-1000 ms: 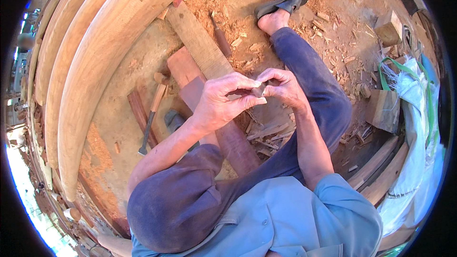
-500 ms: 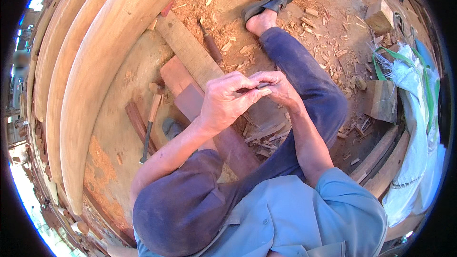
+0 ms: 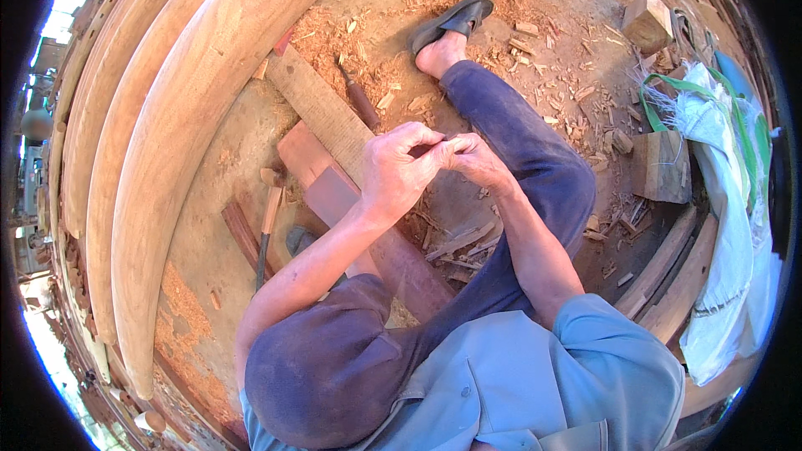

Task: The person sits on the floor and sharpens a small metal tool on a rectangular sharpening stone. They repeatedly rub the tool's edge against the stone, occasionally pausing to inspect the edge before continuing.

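A blue shirt [image 3: 522, 384] and dark trousers [image 3: 322, 380] are seen nearest, along the lower edge of the view. Above the lap, the left hand [image 3: 397, 169] and the right hand [image 3: 479, 160] are brought together, fingers bent and drawn narrow, tips meeting; the space between them is hidden, so whether anything is held cannot be told. Below the left hand, a reddish board [image 3: 411, 267] is laid slantwise on the floor [image 3: 251, 138], partly covered by the left forearm [image 3: 309, 263]. Toward the board's far end, a flat brown-grey piece [image 3: 332, 195] appears to be rested on it. Off the board's left edge, a dark reddish strip [image 3: 240, 228] and a pale-handled tool [image 3: 271, 210] are laid close together. Well to the right, a white sack [image 3: 720, 225] is set just beside a squared block [image 3: 661, 167]. Farther off, a pale plank [image 3: 320, 92] is pointed toward a large curved timber [image 3: 205, 100]; by the plank's right edge, a brown-handled tool [image 3: 361, 105] is laid. Beyond it, a sandalled foot [image 3: 447, 40] is surrounded by scattered wood chips [image 3: 522, 46].
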`<state>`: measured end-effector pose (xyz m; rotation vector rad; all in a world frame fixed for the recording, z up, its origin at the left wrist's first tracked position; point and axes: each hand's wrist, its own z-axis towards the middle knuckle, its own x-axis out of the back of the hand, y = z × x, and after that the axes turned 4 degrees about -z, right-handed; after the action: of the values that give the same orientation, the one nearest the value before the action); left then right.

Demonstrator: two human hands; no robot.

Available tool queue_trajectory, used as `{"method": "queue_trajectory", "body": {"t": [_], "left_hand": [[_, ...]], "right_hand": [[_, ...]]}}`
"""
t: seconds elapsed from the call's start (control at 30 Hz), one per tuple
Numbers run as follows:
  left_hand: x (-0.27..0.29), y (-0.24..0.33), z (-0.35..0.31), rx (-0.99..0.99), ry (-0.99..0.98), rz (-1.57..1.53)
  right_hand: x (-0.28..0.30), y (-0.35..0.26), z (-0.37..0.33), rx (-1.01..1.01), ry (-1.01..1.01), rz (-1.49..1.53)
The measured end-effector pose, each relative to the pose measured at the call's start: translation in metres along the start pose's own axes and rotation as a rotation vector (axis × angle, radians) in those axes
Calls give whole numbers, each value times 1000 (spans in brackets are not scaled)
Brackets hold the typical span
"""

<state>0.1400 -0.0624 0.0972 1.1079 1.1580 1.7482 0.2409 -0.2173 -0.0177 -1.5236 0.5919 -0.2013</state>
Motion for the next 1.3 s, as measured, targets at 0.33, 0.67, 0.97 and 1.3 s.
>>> {"method": "queue_trajectory", "body": {"t": [0.33,0.67,0.97,1.3], "left_hand": [[-2,-8,4,-23,9,-18],[21,-15,14,141,130,-313],[18,-13,10,126,90,-318],[17,-23,5,105,82,-391]], "right_hand": [[-2,9,5,50,30,24],[-35,2,4,74,217,-163],[-35,-1,6,148,285,-169],[-33,5,8,149,325,-215]]}}
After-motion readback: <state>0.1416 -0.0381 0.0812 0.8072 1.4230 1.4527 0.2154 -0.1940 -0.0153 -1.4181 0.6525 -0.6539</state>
